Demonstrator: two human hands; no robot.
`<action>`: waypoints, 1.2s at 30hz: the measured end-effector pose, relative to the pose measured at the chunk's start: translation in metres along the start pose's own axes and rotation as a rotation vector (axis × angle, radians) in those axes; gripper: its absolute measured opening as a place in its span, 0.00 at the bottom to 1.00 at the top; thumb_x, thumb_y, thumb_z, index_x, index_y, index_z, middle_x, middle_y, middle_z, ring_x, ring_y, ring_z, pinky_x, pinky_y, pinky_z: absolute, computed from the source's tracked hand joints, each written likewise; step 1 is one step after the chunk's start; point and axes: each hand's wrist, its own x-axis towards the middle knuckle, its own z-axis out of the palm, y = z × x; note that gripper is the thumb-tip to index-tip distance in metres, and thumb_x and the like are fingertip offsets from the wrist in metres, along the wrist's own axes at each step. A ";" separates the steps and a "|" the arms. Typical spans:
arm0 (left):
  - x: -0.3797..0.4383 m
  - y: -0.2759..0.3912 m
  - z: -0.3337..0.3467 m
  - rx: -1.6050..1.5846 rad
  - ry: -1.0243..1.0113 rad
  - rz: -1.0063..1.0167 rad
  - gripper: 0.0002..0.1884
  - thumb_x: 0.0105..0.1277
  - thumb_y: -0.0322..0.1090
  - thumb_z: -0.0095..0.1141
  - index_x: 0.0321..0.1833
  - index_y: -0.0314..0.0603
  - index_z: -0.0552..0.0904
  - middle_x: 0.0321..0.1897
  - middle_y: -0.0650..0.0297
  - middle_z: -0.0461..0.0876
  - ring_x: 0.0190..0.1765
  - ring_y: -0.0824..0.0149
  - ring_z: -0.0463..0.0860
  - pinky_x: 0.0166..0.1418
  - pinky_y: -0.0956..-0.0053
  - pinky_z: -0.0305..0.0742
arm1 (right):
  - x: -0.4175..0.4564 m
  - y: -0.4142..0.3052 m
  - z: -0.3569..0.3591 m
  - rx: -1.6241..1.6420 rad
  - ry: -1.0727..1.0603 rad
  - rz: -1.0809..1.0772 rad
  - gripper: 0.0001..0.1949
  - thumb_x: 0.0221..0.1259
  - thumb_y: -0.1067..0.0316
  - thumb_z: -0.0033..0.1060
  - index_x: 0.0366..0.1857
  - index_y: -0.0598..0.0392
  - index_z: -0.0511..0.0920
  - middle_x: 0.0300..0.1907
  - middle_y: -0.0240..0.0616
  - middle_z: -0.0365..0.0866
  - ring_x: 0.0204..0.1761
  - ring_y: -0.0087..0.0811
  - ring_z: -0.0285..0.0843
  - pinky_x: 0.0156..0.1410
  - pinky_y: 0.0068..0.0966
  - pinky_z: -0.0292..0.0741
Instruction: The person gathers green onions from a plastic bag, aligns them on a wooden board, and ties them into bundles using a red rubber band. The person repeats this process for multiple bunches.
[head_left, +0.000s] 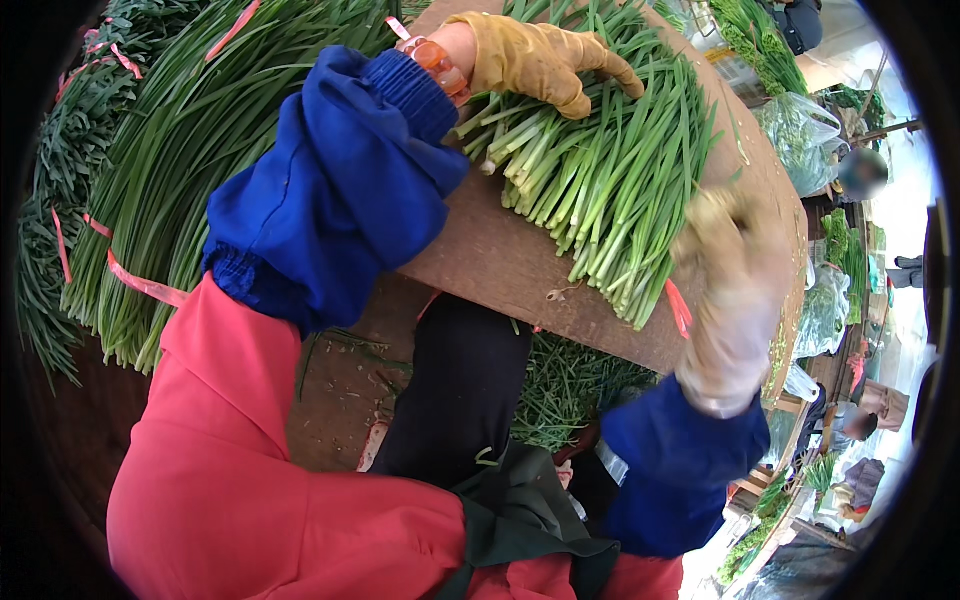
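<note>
A loose pile of garlic chives (600, 180) lies fanned out on a brown wooden board (472, 232), pale cut ends towards me. My left hand (555, 64), in a tan glove, rests on top of the pile with its fingers apart. To the right of the stalks, my right hand (731, 262) is raised and blurred by motion, also gloved. Its fingers look curled; whether they hold anything is unclear. A pink tape strip (678, 307) shows at the board between the stalks and my right wrist.
Large bundles of long chives (187, 150) with pink ties are stacked at the left. Green trimmings (570, 382) lie below the board's near edge. On the right are plastic bags of greens (799, 142) and other people.
</note>
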 end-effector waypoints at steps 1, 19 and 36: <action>0.001 0.000 0.000 0.003 -0.002 -0.005 0.33 0.54 0.31 0.57 0.69 0.53 0.76 0.64 0.59 0.72 0.61 0.59 0.75 0.63 0.66 0.70 | -0.013 -0.010 -0.008 0.165 -0.026 0.100 0.12 0.68 0.66 0.59 0.24 0.55 0.76 0.21 0.31 0.75 0.22 0.27 0.74 0.30 0.24 0.73; 0.027 -0.015 0.012 0.142 -0.031 0.128 0.29 0.60 0.43 0.61 0.67 0.51 0.77 0.75 0.51 0.62 0.77 0.49 0.61 0.79 0.57 0.55 | 0.005 0.020 0.012 -0.435 -0.193 -0.345 0.06 0.54 0.71 0.65 0.36 0.53 0.80 0.34 0.43 0.79 0.35 0.44 0.81 0.41 0.35 0.77; 0.006 -0.008 -0.001 0.026 -0.058 0.042 0.38 0.51 0.34 0.66 0.71 0.64 0.74 0.78 0.54 0.56 0.77 0.50 0.61 0.78 0.58 0.59 | 0.036 0.039 0.047 -0.628 -0.151 -0.470 0.12 0.56 0.69 0.64 0.44 0.46 0.80 0.37 0.39 0.78 0.41 0.44 0.80 0.46 0.37 0.78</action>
